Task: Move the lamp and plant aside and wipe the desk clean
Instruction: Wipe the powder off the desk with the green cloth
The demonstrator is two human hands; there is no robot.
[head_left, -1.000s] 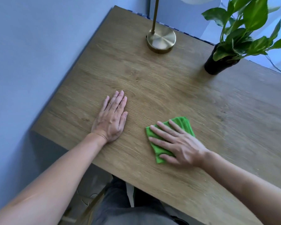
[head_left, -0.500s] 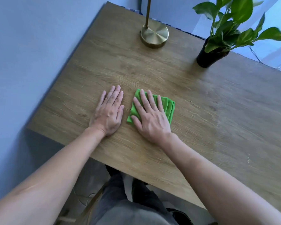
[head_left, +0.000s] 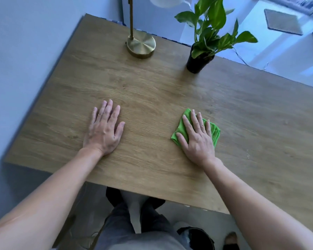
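A wooden desk fills the middle of the view. My left hand lies flat on it, palm down, fingers slightly apart, holding nothing. My right hand presses flat on a folded green cloth to the right of centre; most of the cloth is hidden under the palm. A brass lamp with a round base stands at the far edge, its white shade partly cut off at the top. A leafy green plant in a black pot stands to the lamp's right.
A pale blue wall runs along the desk's left side. Beyond the far edge lie a light floor and a grey mat. Below the near edge are my legs and a dark round bin.
My right hand slid the green cloth left until it lay beside my left hand, then back to the right. My left hand stayed flat in place. The camera view shifted.
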